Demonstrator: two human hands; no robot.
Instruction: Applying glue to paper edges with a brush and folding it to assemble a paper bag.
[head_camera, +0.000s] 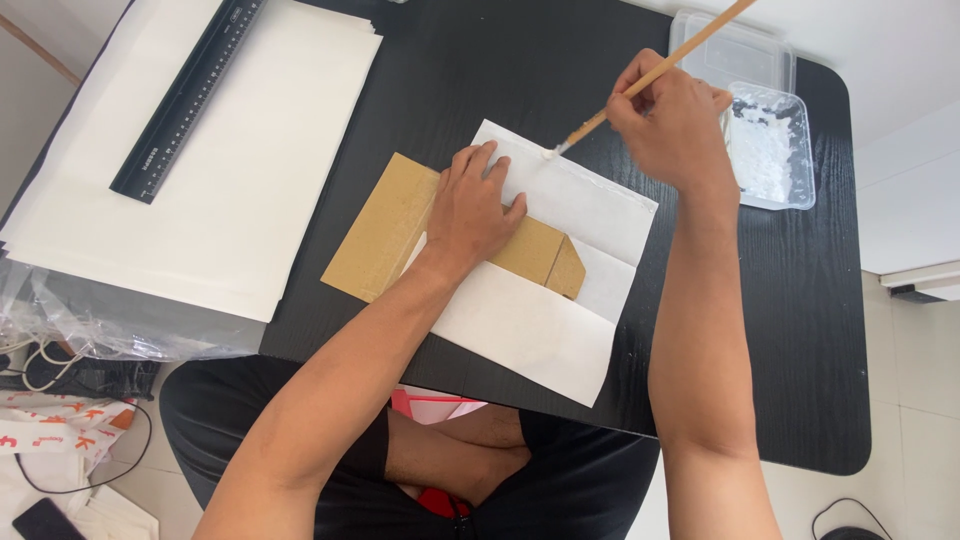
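**Two hands, one glue line on a paper wrap**

Several large white sheets (230, 150) lie stacked at the left of the black table (500, 70), with a black ruler (190, 95) resting diagonally on top. Below them, off the table edge, sit clear plastic bags (90, 320) and a dark cable (60, 365).

Toward the middle, the left hand (475, 205) lies flat, fingers spread and gripping nothing, pressing down on a brown cardboard box (400, 225) that rests on a smaller white paper sheet (540, 320). Part of that sheet is folded up over the box, under the palm.

Right of it, the right hand (675, 125) is closed around a thin wooden-handled brush (650, 75), whose white-loaded tip touches the far edge of the paper sheet just beyond the left fingertips. At the far right stands a clear plastic tray (770, 145) holding white paste, with a second clear tray (730, 45) partly under it.

Likely risks, as a judgement: if the left palm eases off, the fold could spring open and shift the box against the paper; an overloaded brush could smear paste onto the fingers or the table; and the right forearm could catch the paste tray when it swings back.
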